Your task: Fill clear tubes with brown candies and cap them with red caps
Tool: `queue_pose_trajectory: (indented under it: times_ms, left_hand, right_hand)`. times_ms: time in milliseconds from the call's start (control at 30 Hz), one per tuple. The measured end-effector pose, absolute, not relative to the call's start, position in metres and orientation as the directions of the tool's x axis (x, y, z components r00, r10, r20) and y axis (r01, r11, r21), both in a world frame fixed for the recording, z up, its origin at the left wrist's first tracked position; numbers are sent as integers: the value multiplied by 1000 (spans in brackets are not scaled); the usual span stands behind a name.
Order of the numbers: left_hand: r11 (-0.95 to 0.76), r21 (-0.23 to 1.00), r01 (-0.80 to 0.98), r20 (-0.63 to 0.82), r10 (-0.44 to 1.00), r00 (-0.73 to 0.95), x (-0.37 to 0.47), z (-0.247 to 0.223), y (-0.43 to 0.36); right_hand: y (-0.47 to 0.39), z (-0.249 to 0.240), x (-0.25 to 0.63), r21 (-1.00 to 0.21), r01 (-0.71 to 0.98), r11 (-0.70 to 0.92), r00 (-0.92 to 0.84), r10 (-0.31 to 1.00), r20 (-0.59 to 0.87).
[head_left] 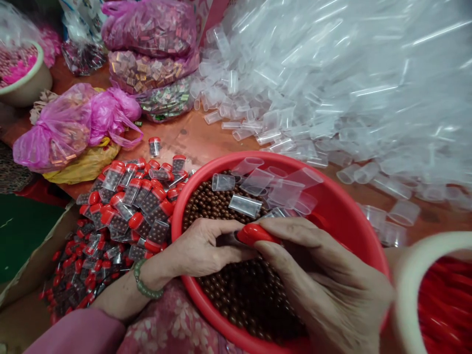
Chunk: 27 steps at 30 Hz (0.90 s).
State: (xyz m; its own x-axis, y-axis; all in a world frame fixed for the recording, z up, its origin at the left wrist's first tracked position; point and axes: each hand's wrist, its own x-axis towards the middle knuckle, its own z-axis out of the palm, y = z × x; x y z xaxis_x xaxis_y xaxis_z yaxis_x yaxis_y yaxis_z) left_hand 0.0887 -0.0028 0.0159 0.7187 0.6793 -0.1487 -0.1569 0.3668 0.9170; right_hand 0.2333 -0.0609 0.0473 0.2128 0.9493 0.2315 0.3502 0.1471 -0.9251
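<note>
Over a red basin of small brown balls, my two hands meet. My left hand, with a green bead bracelet on its wrist, is closed around a small container mostly hidden by the fingers. Between the thumb and fingers of my right hand is a red cap, set against the container's end. Whether the cap is fully seated I cannot tell. Several clear plastic tubes lie on the balls and against the basin's far wall.
Filled, red-capped containers are heaped left of the basin, spilling into a cardboard box. Clear tubes form a big pile behind. A white tub of red caps stands at right. Pink bags sit at back left.
</note>
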Motion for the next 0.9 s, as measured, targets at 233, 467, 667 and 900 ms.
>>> queue_pose_trajectory:
  times_ms: [233, 467, 667, 900]
  left_hand:
    - [460, 882, -98, -228, 600, 767, 88, 18, -3]
    - [490, 870, -53, -277, 575, 770, 89, 15, -2]
    - [428, 903, -47, -258, 625, 736, 87, 18, -3]
    - [664, 723, -189, -298, 547, 782, 85, 14, -3]
  right_hand:
    - [-54, 39, 235, -952, 305, 37, 225, 968, 110]
    - [-47, 36, 225, -980, 178, -93, 360, 933, -23]
    - [-49, 27, 219, -982, 189, -25, 406, 912, 55]
    - [-53, 16, 237, -709, 649, 274, 7, 930, 367]
